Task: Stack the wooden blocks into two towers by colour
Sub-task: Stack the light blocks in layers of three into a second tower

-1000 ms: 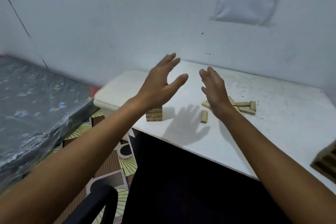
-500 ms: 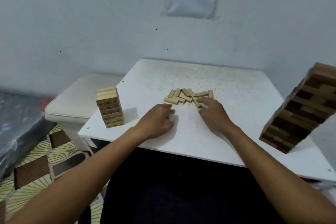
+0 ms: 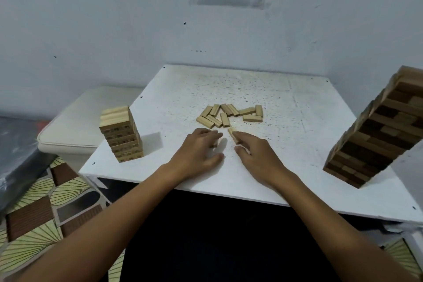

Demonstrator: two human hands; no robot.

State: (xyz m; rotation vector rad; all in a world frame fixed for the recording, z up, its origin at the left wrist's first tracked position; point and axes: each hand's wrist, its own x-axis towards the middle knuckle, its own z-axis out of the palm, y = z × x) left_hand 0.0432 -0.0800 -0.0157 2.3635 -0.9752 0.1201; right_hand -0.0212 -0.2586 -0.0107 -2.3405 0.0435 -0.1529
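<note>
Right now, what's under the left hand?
A light wooden block pokes out beneath the left hand's fingers, resting on the white table. The palm covers the rest, so any further blocks there can't be seen.

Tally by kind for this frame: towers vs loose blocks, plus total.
Light tower: 1
Dark tower: 1
Loose light blocks in the pile: 10
Loose light block at the right hand: 1
Total: 13. Any block under the left hand is hidden.
</note>
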